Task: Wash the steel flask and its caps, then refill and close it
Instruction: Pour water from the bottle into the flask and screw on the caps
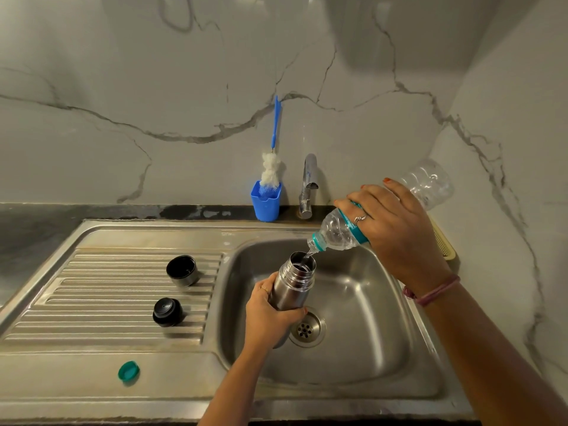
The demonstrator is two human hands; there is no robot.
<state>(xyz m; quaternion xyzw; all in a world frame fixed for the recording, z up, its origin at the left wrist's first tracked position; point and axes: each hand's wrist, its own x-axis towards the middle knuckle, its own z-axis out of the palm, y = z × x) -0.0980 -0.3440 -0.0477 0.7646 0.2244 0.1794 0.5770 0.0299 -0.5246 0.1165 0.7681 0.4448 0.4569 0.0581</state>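
Over the sink (pixel 362 302), the left hand (pixel 270 315) grips the flask (pixel 293 282) upright so the bottle (pixel 344 232), tipped in the right hand's (pixel 396 229) curled fingers just above it, pours in.

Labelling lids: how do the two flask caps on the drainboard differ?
The steel cup-shaped outer cap lies mouth up with a dark hollow showing; the black plastic stopper cap shows a closed top. The steel one lies farther back, the black one nearer. Both are round, resting on the ribbed drainboard, untouched.

One steel flask (pixel 294 282), two flask caps (pixel 182 270) (pixel 167 312) (both black-topped), one plastic bottle (pixel 344 229), one green lid (pixel 128 370), one brush (pixel 272 161).
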